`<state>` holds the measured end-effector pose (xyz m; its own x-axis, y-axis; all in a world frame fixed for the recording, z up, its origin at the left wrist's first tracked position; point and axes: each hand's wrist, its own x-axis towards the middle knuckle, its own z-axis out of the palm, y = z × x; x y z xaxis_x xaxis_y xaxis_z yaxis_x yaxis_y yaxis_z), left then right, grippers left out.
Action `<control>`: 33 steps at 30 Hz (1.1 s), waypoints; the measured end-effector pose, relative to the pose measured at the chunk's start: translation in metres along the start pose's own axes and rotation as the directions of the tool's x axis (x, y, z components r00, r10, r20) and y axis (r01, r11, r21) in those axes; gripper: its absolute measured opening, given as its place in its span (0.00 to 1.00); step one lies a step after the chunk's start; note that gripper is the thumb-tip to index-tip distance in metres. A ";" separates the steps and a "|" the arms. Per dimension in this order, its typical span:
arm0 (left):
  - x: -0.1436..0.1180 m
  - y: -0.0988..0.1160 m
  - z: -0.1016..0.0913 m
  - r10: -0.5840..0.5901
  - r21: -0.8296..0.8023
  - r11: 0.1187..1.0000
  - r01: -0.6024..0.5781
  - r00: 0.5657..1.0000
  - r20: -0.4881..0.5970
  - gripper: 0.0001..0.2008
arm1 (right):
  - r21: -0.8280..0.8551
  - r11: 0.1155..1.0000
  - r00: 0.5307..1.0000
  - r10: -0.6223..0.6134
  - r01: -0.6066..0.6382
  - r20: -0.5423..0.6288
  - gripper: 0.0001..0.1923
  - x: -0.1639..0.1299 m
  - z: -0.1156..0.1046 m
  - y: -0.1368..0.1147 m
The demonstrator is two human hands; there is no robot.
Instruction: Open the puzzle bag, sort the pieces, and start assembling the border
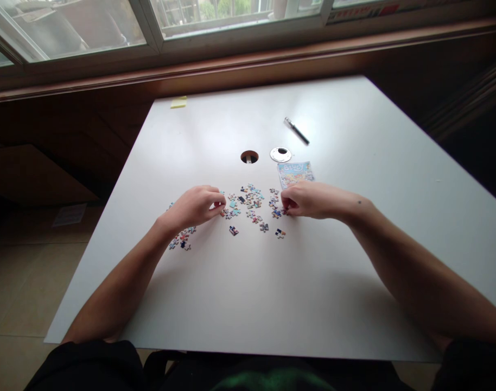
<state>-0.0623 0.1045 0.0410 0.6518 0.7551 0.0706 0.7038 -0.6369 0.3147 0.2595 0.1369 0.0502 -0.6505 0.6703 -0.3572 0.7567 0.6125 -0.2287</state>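
Many small jigsaw puzzle pieces lie loose in clusters on the white table. My left hand is closed in a pinch at the left edge of the middle cluster; what its fingertips hold, if anything, is too small to make out. My right hand pinches a puzzle piece at the right-hand cluster, its fingers partly hiding it. Apart from the rest lie a dark-edged piece and a black-and-yellow piece. More pieces sit beside my left wrist, partly covered by it.
A colourful picture card lies just beyond my right hand. Farther back are a round cable hole, its silver cover and a black marker. A yellow sticky note is at the table's far left corner, below the window.
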 end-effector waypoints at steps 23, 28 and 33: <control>0.000 -0.001 0.001 0.006 0.006 1.000 -0.006 1.000 0.001 0.08 | 0.000 1.000 1.000 0.011 -0.011 0.015 0.03 0.000 -0.001 -0.001; 0.000 -0.001 0.000 0.011 0.008 1.000 -0.012 1.000 0.004 0.08 | 0.005 1.000 1.000 0.017 -0.017 0.019 0.03 -0.001 -0.001 -0.002; 0.000 -0.002 0.001 0.022 0.009 1.000 -0.022 1.000 -0.002 0.09 | 0.000 1.000 1.000 0.013 -0.013 0.009 0.03 -0.001 0.000 0.000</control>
<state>-0.0633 0.1051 0.0394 0.6664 0.7414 0.0789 0.6921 -0.6544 0.3046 0.2596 0.1366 0.0509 -0.6403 0.6743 -0.3679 0.7648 0.6038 -0.2245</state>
